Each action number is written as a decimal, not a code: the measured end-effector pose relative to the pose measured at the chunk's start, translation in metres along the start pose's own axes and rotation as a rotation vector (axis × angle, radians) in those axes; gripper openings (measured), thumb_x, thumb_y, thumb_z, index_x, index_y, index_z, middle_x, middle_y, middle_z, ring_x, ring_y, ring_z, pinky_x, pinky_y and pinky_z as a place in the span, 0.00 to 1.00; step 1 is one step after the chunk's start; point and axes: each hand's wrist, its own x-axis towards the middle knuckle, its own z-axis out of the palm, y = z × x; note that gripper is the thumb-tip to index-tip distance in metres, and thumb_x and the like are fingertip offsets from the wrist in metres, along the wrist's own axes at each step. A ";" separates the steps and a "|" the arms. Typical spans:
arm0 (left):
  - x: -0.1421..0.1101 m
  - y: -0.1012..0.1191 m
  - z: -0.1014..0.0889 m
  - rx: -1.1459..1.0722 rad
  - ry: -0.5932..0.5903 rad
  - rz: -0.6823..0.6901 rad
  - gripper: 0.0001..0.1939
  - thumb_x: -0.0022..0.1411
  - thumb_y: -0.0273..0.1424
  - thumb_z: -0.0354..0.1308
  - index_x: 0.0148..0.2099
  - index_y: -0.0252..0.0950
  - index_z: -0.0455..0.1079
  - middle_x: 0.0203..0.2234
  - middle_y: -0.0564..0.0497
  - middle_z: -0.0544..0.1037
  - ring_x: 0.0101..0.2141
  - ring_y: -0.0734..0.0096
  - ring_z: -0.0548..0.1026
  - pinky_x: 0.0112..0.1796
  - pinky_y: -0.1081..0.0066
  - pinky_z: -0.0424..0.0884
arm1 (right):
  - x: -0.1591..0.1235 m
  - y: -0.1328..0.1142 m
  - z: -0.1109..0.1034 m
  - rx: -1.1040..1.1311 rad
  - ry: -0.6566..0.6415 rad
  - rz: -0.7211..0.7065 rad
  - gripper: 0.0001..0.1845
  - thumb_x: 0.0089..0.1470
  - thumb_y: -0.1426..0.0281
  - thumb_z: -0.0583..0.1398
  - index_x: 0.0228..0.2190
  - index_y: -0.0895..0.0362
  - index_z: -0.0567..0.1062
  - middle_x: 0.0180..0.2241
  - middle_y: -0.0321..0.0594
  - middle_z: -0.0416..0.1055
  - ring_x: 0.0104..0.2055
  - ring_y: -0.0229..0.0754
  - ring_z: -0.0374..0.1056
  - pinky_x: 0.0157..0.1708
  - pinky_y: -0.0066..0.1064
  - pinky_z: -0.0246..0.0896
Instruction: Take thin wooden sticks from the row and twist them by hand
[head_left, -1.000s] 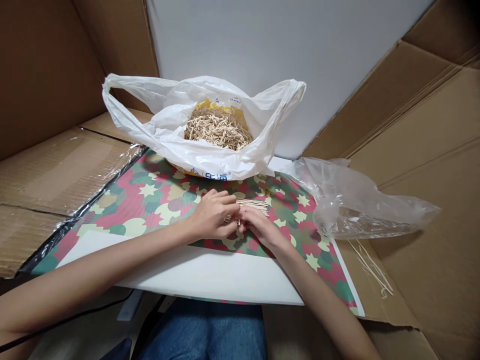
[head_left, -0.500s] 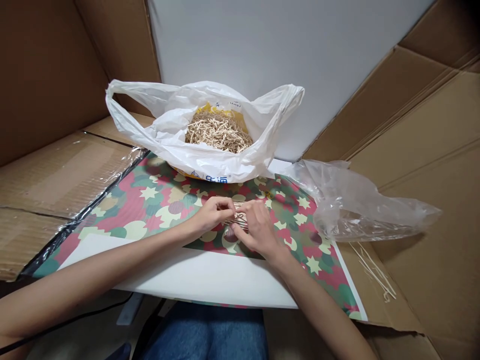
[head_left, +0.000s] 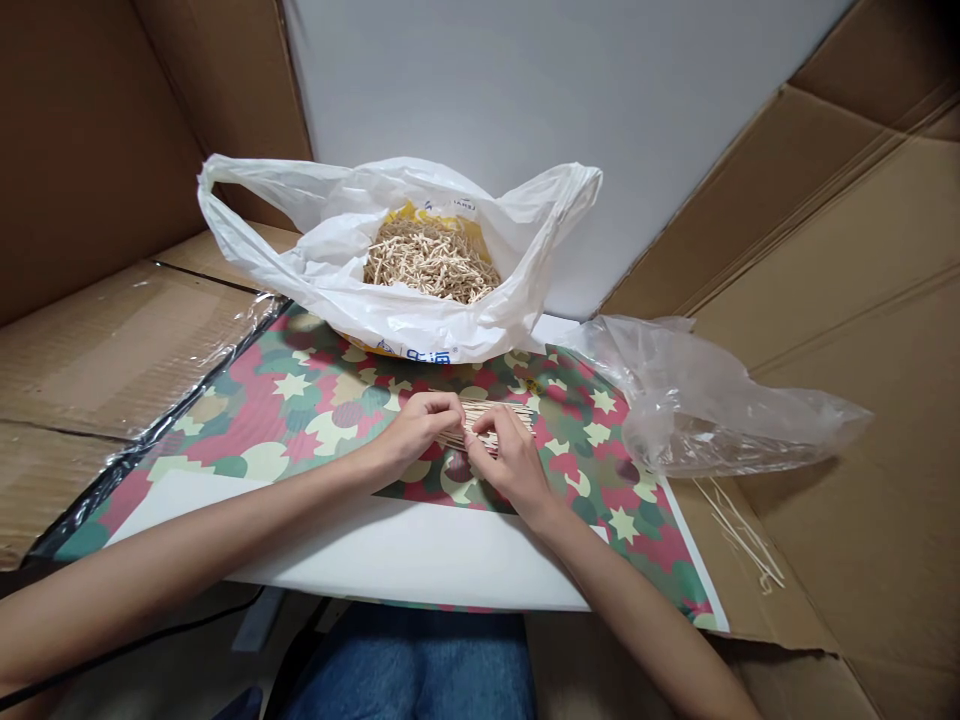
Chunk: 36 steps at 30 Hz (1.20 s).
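Thin pale sticks (head_left: 486, 412) lie side by side in a flat bunch on the camouflage-patterned sheet. Above the bunch, my left hand (head_left: 429, 425) is closed in a pinch, thumb against bent fingers. My right hand (head_left: 510, 455) comes in from the other side, its thumb and fingers also closed, with the tips meeting those of the left. Whatever lies between the fingertips is too small to make out. Behind the hands stands a white plastic bag (head_left: 427, 325) with its mouth spread wide, and many short pale stick pieces (head_left: 431, 260) fill it.
A crumpled clear plastic bag (head_left: 720, 410) lies to the right. Several loose thin sticks (head_left: 739, 530) rest on the cardboard (head_left: 795, 610) beyond the sheet's edge. A white sheet (head_left: 405, 555) covers the near edge. Cardboard walls rise at both sides.
My right hand's fingers have drawn closer to a pinch and shifted slightly, baring more of the sticks behind them. The whole view has shifted a little.
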 end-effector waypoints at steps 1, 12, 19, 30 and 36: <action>0.000 0.000 0.000 0.005 0.002 0.008 0.04 0.45 0.26 0.51 0.21 0.31 0.62 0.15 0.58 0.60 0.20 0.80 0.57 0.22 0.78 0.54 | 0.000 0.000 0.000 0.011 -0.002 0.009 0.05 0.51 0.74 0.52 0.26 0.54 0.60 0.27 0.37 0.63 0.33 0.41 0.60 0.35 0.33 0.55; -0.004 0.011 -0.006 0.122 -0.043 0.049 0.05 0.46 0.27 0.49 0.21 0.33 0.61 0.15 0.58 0.59 0.20 0.79 0.56 0.23 0.76 0.52 | 0.010 0.023 -0.027 0.393 -0.383 0.209 0.09 0.55 0.62 0.54 0.29 0.54 0.66 0.30 0.35 0.64 0.31 0.38 0.61 0.28 0.28 0.55; -0.003 0.015 -0.011 0.263 -0.284 0.122 0.10 0.51 0.31 0.49 0.22 0.32 0.61 0.18 0.55 0.63 0.23 0.76 0.60 0.26 0.76 0.58 | 0.009 0.024 -0.022 0.379 -0.358 0.145 0.08 0.52 0.68 0.56 0.23 0.55 0.66 0.22 0.33 0.64 0.27 0.37 0.60 0.27 0.28 0.51; -0.003 0.026 -0.016 0.439 -0.327 0.177 0.18 0.56 0.40 0.52 0.22 0.32 0.61 0.16 0.55 0.63 0.20 0.79 0.60 0.23 0.78 0.56 | 0.005 0.019 -0.027 0.456 -0.281 0.173 0.11 0.50 0.67 0.56 0.20 0.55 0.65 0.19 0.32 0.63 0.24 0.36 0.58 0.25 0.28 0.50; -0.002 0.028 -0.022 0.469 -0.304 0.223 0.18 0.56 0.38 0.52 0.20 0.31 0.61 0.17 0.55 0.63 0.21 0.79 0.59 0.23 0.77 0.55 | 0.000 0.015 -0.025 0.414 -0.187 0.184 0.10 0.50 0.69 0.55 0.19 0.55 0.64 0.19 0.32 0.62 0.23 0.36 0.57 0.24 0.28 0.50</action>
